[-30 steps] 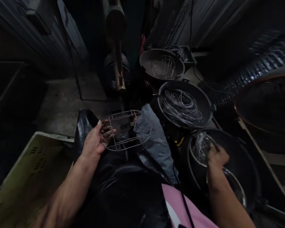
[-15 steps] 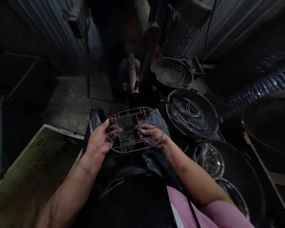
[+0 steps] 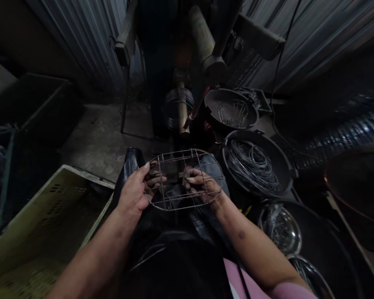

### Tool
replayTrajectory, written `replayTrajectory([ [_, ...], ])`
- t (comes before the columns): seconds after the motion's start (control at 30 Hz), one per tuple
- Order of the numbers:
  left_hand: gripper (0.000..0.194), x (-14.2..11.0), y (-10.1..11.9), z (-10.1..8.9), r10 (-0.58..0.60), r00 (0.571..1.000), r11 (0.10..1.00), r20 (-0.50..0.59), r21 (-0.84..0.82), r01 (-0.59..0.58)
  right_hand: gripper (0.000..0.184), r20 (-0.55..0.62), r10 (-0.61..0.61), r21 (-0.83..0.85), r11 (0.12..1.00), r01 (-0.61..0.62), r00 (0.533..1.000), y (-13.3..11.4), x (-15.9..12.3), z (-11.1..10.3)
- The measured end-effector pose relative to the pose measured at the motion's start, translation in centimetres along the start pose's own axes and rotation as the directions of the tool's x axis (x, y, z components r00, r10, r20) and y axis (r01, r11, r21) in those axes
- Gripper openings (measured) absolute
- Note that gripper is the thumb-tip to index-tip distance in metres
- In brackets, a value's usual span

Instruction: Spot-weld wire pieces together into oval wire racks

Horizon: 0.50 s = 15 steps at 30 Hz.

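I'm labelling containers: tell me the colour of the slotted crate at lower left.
The crate is dull greenish yellow, clearest in the head view.

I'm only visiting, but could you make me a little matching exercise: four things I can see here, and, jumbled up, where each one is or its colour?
Things:
1. Wire frame
2. Loose coils of wire
3. Crate
4. Flared wire basket

Places and colours:
A. In the farthest round basin
B. Held at one end by the person's left hand
C. In the middle round basin
D. Yellowish

Right pairs: 1-B, 2-C, 3-D, 4-A.
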<state>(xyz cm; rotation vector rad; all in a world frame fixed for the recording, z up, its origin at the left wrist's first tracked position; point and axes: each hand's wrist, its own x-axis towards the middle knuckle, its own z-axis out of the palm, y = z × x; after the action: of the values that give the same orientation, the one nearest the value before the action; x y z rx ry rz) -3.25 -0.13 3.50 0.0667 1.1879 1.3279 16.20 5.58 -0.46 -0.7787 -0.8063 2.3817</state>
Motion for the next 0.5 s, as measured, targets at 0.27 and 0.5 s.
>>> replayTrajectory([
  [0.27,0.021,0.5,-0.1,0.7,0.01,1.0,1.0,0.015,0.011,-0.01,0.018,0.066,-0.07,0.052,0.996,0.067,0.995,-0.5,0.2,0.4],
  [0.5,0.024,0.4,0.2,1.1,0.009,1.0,0.999,0.001,0.049,-0.009,0.017,0.06,-0.111,0.071,0.992,0.107,0.992,-0.6,0.4,0.5],
])
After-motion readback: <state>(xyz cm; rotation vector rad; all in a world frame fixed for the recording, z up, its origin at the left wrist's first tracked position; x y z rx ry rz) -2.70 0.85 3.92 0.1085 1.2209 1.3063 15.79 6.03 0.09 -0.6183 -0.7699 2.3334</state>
